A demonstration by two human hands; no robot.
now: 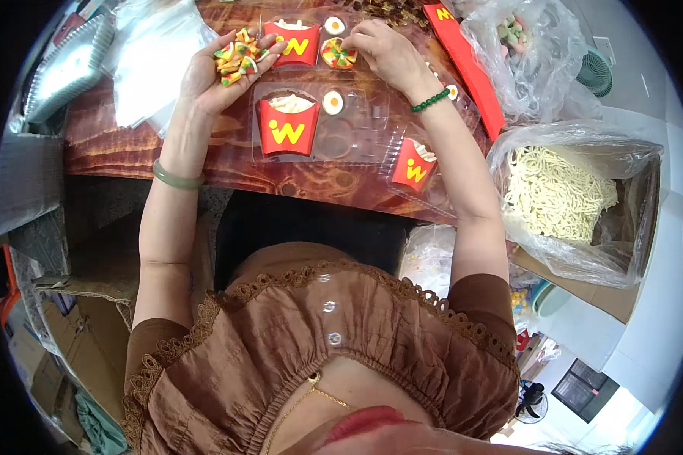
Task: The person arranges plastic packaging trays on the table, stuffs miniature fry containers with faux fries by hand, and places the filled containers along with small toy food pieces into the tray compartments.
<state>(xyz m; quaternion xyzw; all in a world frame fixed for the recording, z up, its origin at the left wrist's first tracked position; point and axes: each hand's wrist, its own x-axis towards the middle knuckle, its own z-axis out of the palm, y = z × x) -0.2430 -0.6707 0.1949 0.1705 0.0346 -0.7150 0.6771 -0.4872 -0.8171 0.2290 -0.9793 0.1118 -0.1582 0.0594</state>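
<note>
Palm up, my left hand (214, 82) cups a heap of small wedge-shaped gummy candies (239, 57) in red, yellow, green and white. My right hand (391, 54) has its fingers pinched at the edge of a round pizza-like ring of such wedges (338, 54); anything between the fingertips is hidden. That ring sits in a clear plastic tray, between a fried-egg candy (334, 26) and a red fries box (297, 44). In a nearer tray (357, 140) lie another red fries box (287, 127) and an egg candy (332, 102). A third fries box (413, 164) lies under my right forearm.
Clear bags (155, 61) and stacked clear trays (68, 72) lie at the left. Right of the table (129, 163) stands a plastic-lined carton (637, 208) of pale strands (558, 193). A red strip (467, 72) and a bag of candies (512, 34) lie at the back right.
</note>
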